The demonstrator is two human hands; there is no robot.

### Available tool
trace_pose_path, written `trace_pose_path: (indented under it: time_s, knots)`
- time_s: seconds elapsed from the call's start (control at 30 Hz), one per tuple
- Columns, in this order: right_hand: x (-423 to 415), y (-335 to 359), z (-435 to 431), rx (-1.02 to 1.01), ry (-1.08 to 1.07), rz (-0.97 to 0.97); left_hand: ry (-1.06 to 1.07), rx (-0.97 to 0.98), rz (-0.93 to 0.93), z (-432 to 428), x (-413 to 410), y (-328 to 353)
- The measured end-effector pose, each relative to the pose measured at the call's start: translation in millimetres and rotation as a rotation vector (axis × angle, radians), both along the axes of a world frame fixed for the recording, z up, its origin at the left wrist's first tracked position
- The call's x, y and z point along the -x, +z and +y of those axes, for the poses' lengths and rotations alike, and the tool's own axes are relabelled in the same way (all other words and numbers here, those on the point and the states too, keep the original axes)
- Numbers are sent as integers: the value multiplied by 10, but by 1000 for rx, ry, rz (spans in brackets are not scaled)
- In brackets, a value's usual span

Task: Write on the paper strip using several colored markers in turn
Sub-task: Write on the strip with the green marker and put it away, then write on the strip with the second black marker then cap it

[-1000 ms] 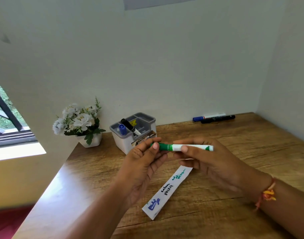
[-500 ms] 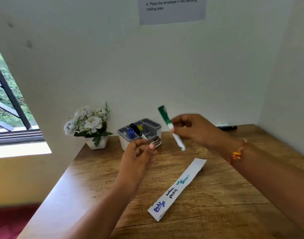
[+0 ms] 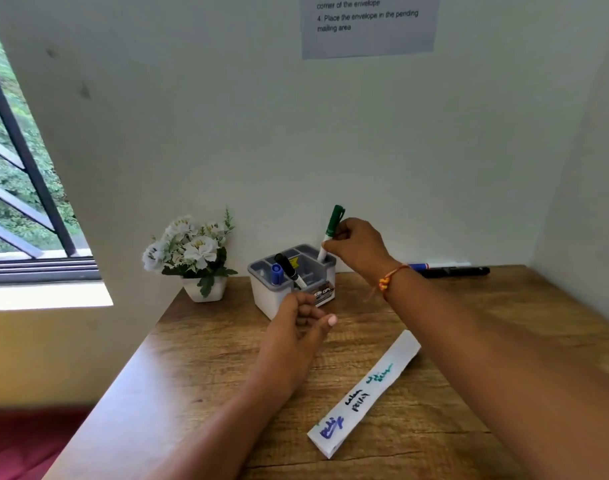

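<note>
Green marker (image 3: 334,223) pinched upright in right hand (image 3: 356,249), lower end at rear right compartment of grey organiser (image 3: 265,299), centre frame. Left hand (image 3: 296,334) loosely curled, empty, just below. Paper strip (image 3: 367,393) diagonal, lower right of centre, bare wooden table (image 3: 227,358) along its 2 long edges.

Daylight floods in from the window (image 3: 22,188) at left; we see its sill (image 3: 47,297) blown out white and pale glare washing the table (image 3: 192,358) along its left edge. Shadows are soft. The wide lens bows the window bars, and writing on the paper strip (image 3: 365,393) reads slightly blurred.
</note>
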State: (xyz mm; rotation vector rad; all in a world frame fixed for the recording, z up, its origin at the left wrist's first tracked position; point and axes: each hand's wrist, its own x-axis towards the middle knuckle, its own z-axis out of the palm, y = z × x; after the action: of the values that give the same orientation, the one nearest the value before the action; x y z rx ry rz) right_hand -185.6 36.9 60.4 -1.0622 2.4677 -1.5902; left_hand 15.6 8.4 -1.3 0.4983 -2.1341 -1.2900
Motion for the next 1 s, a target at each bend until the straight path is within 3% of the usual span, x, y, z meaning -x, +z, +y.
trace_pose_path:
  time_s: [0.33, 0.43, 0.53, 0.63, 0.77, 1.0]
  knots:
    - [148, -214, 254, -120, 94, 48, -5, 60, -41, -2, -1, -12]
    - [325, -271, 535, -226, 6, 167, -7, 74, -58, -5, 7, -25]
    - [583, -411, 870, -480, -192, 345, -5, 115, -84, 4, 20, -39]
    - [760, -534, 1169, -688, -333, 354, -13, 160, -103, 26, 32, -55]
    - [864, -614, 1315, -722, -389, 347, -27, 192, -123, 55, 35, -49]
    - [857, -643, 1294, -837, -393, 546, -41, 219, -138, 69, 32, -31]
